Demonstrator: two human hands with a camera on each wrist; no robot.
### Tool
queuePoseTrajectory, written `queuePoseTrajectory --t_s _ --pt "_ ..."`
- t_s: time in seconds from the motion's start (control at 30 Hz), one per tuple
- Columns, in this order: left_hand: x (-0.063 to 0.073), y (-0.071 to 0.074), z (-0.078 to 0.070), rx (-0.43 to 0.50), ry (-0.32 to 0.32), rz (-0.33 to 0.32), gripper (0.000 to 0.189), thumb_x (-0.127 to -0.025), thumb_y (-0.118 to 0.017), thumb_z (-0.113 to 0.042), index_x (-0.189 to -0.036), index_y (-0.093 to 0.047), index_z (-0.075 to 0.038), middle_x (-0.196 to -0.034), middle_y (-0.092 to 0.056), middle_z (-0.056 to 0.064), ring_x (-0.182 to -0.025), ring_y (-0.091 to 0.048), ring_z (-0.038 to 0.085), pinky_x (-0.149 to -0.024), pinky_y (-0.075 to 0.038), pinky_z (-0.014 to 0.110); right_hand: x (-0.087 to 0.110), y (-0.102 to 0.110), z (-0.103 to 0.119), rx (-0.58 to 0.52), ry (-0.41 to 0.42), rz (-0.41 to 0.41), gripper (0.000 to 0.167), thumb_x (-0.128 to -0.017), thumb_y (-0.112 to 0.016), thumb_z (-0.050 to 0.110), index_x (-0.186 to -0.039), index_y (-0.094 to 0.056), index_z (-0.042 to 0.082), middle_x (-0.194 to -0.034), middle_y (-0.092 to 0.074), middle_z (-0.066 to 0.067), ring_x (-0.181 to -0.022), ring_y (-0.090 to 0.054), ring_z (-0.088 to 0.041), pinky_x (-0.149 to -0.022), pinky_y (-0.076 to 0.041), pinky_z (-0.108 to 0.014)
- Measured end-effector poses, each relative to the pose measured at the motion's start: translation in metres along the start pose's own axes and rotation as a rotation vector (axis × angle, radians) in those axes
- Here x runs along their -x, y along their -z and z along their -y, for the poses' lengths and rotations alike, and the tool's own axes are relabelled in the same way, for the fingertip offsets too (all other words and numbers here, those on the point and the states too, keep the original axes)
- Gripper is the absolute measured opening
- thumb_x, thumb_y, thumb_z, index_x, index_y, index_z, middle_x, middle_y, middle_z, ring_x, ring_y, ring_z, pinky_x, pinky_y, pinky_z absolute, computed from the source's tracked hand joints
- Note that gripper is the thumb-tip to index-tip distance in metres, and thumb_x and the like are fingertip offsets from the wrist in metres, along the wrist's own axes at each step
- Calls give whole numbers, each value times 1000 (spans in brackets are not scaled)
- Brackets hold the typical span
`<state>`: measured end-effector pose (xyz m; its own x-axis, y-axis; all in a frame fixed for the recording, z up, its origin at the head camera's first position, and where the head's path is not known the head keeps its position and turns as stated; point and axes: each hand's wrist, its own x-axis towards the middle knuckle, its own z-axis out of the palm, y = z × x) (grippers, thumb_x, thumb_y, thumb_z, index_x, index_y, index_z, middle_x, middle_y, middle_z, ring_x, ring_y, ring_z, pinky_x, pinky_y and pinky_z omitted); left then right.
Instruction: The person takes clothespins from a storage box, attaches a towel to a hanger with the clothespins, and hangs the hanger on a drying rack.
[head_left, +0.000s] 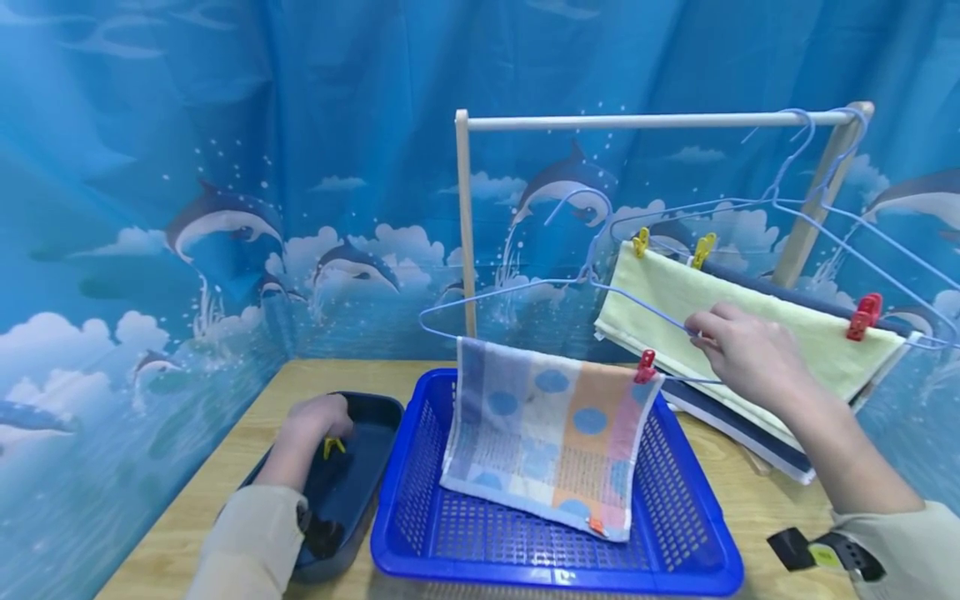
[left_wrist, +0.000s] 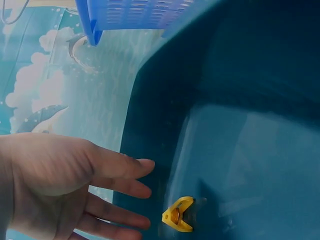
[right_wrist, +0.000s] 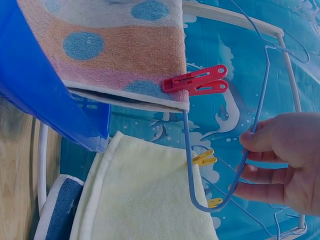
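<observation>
My right hand (head_left: 750, 354) pinches the side wire of a blue wire hanger (right_wrist: 263, 90), fingers curled round it. Draped over that hanger's lower bar is a patterned towel (head_left: 517, 425) with blue dots, and a red clothespin (right_wrist: 200, 82) grips it at the right corner. The towel hangs over the blue basket (head_left: 551, 575). Down in the dark bin (left_wrist: 165, 100), my left hand (left_wrist: 65, 185) has its fingers loosely extended. A yellow clothespin (left_wrist: 177, 215) lies on the bin floor just beyond those fingertips.
Behind my right hand, a pale yellow towel (head_left: 675, 292) hangs with yellow clothespins (head_left: 703, 250) and a red one (head_left: 865, 317). A dark blue towel is partly hidden behind it. The wooden rack (head_left: 652, 122) carries more hangers at its right end. A dolphin-print curtain (head_left: 360, 167) encloses the table (head_left: 315, 375).
</observation>
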<state>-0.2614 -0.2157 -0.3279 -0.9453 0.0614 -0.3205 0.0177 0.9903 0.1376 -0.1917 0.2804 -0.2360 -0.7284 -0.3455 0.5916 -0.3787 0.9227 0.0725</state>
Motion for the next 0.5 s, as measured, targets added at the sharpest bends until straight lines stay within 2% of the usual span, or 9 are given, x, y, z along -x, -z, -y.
queuePoseTrajectory --t_s 0.27,0.5 --pt "-4 -3 4 18 -27 73 25 -87 -62 -28 -88 -61 -3 -79 -54 7 -69 -51 21 -68 -42 38 0 0 -1 -7 -5 10 15 -78 -69 2 -92 -66 8 -79 -59 -6 -55 -51 -17 -42 -32 -30" --pt "-10 -7 5 -10 -71 119 40 -87 -62 -27 -106 -60 8 -97 -60 14 -82 -55 24 -81 -45 45 2 0 -2 -9 2 8 16 -77 -70 2 -91 -66 9 -78 -59 -5 -55 -51 -17 -42 -32 -30"
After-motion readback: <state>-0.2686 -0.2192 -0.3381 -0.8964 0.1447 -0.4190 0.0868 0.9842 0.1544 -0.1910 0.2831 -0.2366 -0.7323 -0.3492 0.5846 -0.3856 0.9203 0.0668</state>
